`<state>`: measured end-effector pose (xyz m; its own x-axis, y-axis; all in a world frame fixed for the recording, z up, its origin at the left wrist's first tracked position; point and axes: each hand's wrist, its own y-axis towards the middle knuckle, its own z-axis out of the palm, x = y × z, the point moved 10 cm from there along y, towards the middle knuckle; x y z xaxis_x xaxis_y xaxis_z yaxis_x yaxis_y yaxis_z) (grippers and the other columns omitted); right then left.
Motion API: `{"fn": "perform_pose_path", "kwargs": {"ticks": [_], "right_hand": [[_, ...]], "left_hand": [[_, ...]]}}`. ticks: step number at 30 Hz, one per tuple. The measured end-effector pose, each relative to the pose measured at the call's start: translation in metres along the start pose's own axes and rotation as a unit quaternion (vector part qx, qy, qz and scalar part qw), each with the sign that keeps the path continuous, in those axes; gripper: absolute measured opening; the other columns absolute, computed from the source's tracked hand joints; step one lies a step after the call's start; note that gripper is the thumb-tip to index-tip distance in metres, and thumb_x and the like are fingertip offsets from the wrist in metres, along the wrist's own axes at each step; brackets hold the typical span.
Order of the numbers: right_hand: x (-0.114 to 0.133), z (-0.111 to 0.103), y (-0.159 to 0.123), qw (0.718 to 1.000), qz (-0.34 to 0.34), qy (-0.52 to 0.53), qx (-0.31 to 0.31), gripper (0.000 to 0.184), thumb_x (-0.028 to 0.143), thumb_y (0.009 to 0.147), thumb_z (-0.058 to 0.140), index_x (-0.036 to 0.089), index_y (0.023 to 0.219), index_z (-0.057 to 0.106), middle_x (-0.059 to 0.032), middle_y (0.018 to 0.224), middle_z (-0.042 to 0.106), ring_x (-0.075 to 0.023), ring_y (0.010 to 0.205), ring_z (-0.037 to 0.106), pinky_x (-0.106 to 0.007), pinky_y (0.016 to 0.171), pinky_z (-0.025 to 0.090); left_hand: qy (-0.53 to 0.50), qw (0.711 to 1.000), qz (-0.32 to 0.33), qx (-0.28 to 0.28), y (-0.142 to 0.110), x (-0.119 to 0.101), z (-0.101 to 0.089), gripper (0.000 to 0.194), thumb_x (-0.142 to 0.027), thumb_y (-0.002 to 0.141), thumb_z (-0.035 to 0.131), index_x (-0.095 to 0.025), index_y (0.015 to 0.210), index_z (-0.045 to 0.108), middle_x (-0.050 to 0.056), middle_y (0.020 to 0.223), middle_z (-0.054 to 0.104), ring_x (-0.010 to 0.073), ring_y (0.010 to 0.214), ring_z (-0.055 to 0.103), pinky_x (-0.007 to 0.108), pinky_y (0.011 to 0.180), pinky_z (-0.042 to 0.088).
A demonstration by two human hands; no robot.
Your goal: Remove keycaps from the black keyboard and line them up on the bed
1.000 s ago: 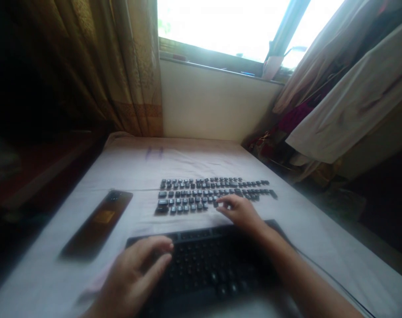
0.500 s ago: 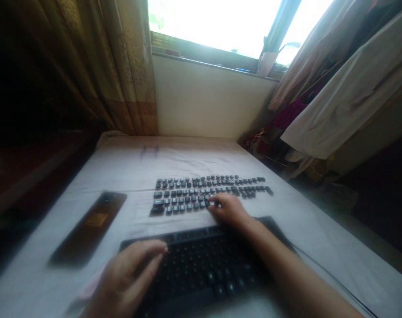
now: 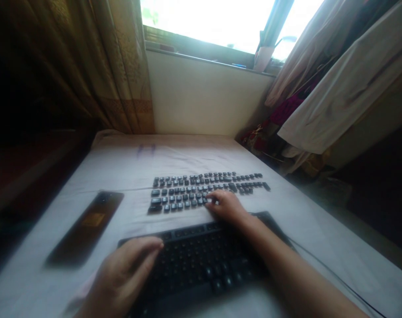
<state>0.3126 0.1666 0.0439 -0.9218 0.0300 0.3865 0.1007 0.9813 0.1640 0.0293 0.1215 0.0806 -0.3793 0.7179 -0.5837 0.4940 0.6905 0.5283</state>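
A black keyboard (image 3: 187,258) lies in front of me, much of its face without keycaps and several keycaps fitted at the lower right. Beyond it, loose black keycaps (image 3: 177,198) are laid out in rows on the pale cloth. My right hand (image 3: 225,204) reaches over the keyboard to the nearer rows, thumb and index finger pinched around a keycap there. Over the keyboard's left end is my left hand (image 3: 128,267), thumb and index finger curled close together. Blur hides what is between those fingertips, if anything.
A dark phone (image 3: 88,227) lies face down to the left on the cloth-covered surface (image 3: 121,159). A thin cable (image 3: 333,271) runs off to the right of the keyboard. Curtains (image 3: 121,79) hang at left, clothes (image 3: 340,88) at right, and a window stands behind.
The view has shifted slightly, so everything sits a little further left and up. My right hand stays at the keycap rows, and my left hand stays by the keyboard's left end.
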Motion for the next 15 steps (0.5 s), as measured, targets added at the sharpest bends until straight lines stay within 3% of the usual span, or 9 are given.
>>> {"fn": "perform_pose_path", "kwargs": {"ticks": [7, 9, 11, 13, 15], "right_hand": [[0.004, -0.025, -0.007, 0.995, -0.005, 0.086, -0.045, 0.014, 0.026, 0.081, 0.068, 0.021, 0.090, 0.077, -0.0070, 0.091, 0.078, -0.0216, 0.081, 0.072, -0.033, 0.079, 0.054], [0.006, -0.039, -0.015, 0.992, -0.004, 0.112, -0.063, 0.019, 0.032, 0.087, 0.062, 0.020, 0.090, 0.076, -0.0075, 0.091, 0.078, -0.0213, 0.083, 0.072, -0.032, 0.079, 0.054], [0.007, -0.051, -0.027, 0.985, 0.004, 0.154, -0.079, 0.031, 0.041, 0.092, 0.054, 0.018, 0.089, 0.075, -0.0067, 0.082, 0.076, -0.0193, 0.073, 0.070, -0.030, 0.069, 0.054], [0.003, -0.063, -0.042, 0.963, 0.030, 0.248, -0.104, 0.044, 0.053, 0.093, 0.049, 0.018, 0.084, 0.072, -0.0037, 0.067, 0.069, -0.0159, 0.057, 0.063, -0.026, 0.054, 0.050], [-0.004, -0.071, -0.059, 0.916, 0.063, 0.367, -0.150, 0.052, 0.064, 0.090, 0.050, 0.018, 0.075, 0.069, -0.0014, 0.060, 0.064, -0.0139, 0.052, 0.058, -0.024, 0.049, 0.047]], "left_hand": [[0.026, 1.000, 0.007, -0.014, 0.002, 0.001, -0.008, 0.016, -0.039, 0.093, 0.059, -0.031, 0.101, 0.070, -0.004, 0.091, 0.080, 0.0150, 0.080, 0.077, 0.019, 0.073, 0.062], [0.048, 0.999, 0.008, -0.023, 0.005, 0.004, -0.014, 0.019, -0.043, 0.094, 0.058, -0.030, 0.099, 0.071, -0.003, 0.090, 0.079, 0.0156, 0.079, 0.077, 0.021, 0.075, 0.061], [0.076, 0.997, 0.003, -0.029, 0.007, 0.009, -0.018, 0.023, -0.046, 0.094, 0.056, -0.029, 0.098, 0.071, -0.002, 0.091, 0.079, 0.0172, 0.081, 0.077, 0.023, 0.077, 0.061], [0.110, 0.994, -0.006, -0.024, 0.010, 0.017, -0.021, 0.028, -0.049, 0.094, 0.054, -0.028, 0.098, 0.072, 0.000, 0.093, 0.079, 0.0195, 0.084, 0.076, 0.026, 0.079, 0.060], [0.141, 0.990, -0.014, -0.017, 0.012, 0.025, -0.022, 0.033, -0.053, 0.093, 0.052, -0.027, 0.098, 0.072, 0.001, 0.095, 0.079, 0.0216, 0.087, 0.075, 0.029, 0.082, 0.059]]}}
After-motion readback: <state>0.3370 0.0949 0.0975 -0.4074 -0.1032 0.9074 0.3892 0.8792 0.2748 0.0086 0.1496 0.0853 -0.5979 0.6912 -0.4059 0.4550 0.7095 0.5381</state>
